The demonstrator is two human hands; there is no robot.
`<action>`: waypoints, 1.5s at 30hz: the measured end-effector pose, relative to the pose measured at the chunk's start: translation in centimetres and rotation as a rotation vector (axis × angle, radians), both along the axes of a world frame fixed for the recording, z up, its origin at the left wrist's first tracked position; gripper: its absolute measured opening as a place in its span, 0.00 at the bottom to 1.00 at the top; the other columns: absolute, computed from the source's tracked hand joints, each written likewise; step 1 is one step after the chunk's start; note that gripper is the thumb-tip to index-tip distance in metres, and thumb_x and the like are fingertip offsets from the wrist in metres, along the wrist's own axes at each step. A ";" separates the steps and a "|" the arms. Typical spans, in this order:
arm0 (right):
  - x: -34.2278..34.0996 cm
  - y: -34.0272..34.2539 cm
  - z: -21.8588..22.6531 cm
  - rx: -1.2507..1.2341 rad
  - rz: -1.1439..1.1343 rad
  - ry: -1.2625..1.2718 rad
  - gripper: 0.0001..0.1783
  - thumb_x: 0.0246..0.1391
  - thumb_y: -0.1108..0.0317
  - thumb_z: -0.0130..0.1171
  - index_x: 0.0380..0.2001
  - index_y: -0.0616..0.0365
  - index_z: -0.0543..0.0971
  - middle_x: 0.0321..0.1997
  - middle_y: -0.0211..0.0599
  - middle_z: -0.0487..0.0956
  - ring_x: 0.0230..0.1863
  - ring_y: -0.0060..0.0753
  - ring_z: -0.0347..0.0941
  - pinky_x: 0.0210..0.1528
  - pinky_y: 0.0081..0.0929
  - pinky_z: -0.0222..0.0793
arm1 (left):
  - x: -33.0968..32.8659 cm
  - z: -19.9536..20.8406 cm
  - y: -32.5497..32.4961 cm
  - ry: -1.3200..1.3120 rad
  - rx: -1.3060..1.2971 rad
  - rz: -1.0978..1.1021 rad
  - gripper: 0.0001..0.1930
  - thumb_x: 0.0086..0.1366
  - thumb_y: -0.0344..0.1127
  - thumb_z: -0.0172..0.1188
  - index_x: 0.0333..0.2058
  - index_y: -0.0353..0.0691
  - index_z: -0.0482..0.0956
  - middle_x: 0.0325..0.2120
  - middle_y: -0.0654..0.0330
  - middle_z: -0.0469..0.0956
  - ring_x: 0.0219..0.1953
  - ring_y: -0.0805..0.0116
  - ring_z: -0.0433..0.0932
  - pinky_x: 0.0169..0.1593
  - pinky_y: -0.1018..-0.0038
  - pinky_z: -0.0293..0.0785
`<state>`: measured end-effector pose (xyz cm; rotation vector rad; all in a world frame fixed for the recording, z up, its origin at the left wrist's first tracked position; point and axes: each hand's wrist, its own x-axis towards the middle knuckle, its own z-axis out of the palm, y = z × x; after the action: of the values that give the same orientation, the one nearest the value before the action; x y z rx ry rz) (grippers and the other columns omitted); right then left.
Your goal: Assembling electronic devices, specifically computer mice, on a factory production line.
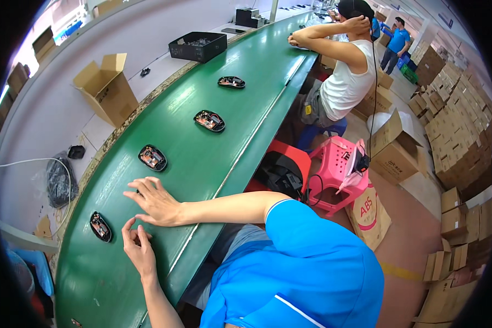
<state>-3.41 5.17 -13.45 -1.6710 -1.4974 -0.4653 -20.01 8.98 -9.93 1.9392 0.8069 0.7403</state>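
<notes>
Several opened computer mice lie in a row on a green conveyor belt (164, 229), their circuit boards showing. My right hand (157, 205) reaches over the belt, its fingers stretched out and apart. Just beyond it lies one opened mouse (152, 158). A small dark spot shows between its fingers; I cannot tell what it is. My left hand (139, 249) is below it, fingers loosely bent and apart, with nothing visible in them. To its left, apart from it, sits another opened mouse (100, 227). Farther up the belt are a third mouse (209, 121) and a fourth mouse (231, 82).
A black bin (198, 48) with small parts and an open cardboard box (108, 95) stand along the belt's far side. A black plastic bag (60, 180) lies at left. A person in a white top (349, 82) sits farther along. A pink stool (336, 169) and stacked cartons are at right.
</notes>
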 end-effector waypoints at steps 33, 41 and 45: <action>-2.2 -1.0 2.0 0.330 0.406 0.097 0.22 0.49 0.75 0.57 0.49 0.45 0.76 0.42 0.27 0.72 0.42 0.32 0.64 0.53 0.36 0.55 | -0.3 10.2 -5.3 -0.699 0.362 -0.233 0.12 0.69 0.27 0.43 0.46 0.36 0.74 0.35 0.60 0.71 0.36 0.69 0.67 0.45 0.76 0.65; -2.2 -0.9 3.5 0.327 0.441 0.064 0.22 0.48 0.77 0.57 0.49 0.48 0.76 0.41 0.28 0.73 0.41 0.32 0.64 0.51 0.32 0.56 | -0.5 13.5 -7.4 -1.083 0.197 -0.527 0.10 0.68 0.26 0.46 0.43 0.39 0.76 0.37 0.61 0.73 0.39 0.69 0.68 0.49 0.74 0.65; -2.2 -1.0 2.6 0.302 0.437 0.092 0.25 0.47 0.77 0.56 0.50 0.46 0.77 0.42 0.26 0.73 0.41 0.32 0.64 0.52 0.34 0.56 | -0.5 13.8 -8.2 -1.228 0.062 -0.593 0.10 0.68 0.27 0.49 0.44 0.40 0.77 0.39 0.63 0.74 0.41 0.71 0.68 0.50 0.74 0.65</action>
<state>-5.66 4.20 -10.83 -1.0797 -1.5796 -0.3480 -20.48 0.82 3.84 1.2559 -0.5153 1.3124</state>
